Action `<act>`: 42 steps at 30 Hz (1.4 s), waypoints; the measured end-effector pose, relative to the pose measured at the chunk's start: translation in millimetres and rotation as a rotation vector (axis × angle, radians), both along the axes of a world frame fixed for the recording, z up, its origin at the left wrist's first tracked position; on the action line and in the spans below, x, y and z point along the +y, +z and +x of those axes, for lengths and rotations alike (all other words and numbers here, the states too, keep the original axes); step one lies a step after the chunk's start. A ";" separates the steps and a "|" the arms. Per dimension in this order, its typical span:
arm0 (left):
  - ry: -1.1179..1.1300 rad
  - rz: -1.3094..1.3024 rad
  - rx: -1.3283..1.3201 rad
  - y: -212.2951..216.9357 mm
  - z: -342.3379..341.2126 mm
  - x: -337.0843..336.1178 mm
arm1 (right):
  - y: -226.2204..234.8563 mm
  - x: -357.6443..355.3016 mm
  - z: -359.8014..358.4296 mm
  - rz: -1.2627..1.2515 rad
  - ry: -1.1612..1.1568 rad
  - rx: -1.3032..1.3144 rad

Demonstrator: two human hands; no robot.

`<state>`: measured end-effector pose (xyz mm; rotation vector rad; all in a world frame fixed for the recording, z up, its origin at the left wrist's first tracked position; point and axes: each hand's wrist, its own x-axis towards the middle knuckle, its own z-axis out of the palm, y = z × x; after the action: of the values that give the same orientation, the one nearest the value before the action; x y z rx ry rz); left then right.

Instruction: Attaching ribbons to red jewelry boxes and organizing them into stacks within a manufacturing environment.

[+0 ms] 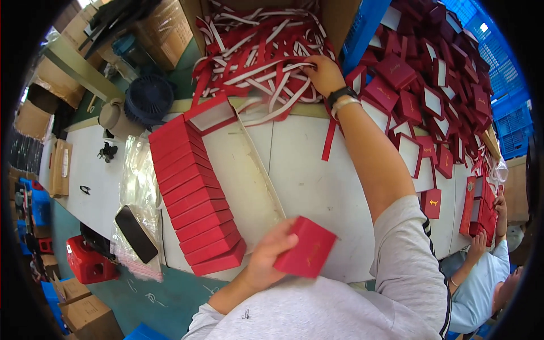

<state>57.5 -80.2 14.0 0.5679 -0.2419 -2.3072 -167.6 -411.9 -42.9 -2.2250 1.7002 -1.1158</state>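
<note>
My left hand is closed round a small dark-red gift box with gold lettering, held near my body. Reaching to the far side, my right hand pinches a red-and-white ribbon at the edge of a tangled ribbon pile in a cardboard carton. Just left of the box in my hand, a long shallow tray lies on the table. A row of red boxes stands along its left side, with another red box at its far end.
A large heap of red boxes covers the right side. A phone rests on clear plastic bags at left, below a dark blue fan. At far right, a co-worker's hands handle red boxes in a tray.
</note>
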 end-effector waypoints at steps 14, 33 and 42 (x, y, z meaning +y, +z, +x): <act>-0.786 -0.022 0.345 -10.3 -73.8 74.8 | 58.5 190.0 -71.6 -0.226 -0.126 -1.722; 0.403 -0.106 -0.536 20.0 -51.6 95.5 | 141.2 359.9 -70.2 -0.440 0.175 -1.475; 0.534 -0.346 -0.467 18.2 -44.8 59.7 | 149.2 431.1 -24.3 0.316 0.072 -1.047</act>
<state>12.8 -20.5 32.2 0.8638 -0.6162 -1.5545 -191.9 19.3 106.3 -1.1198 1.1804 -1.4669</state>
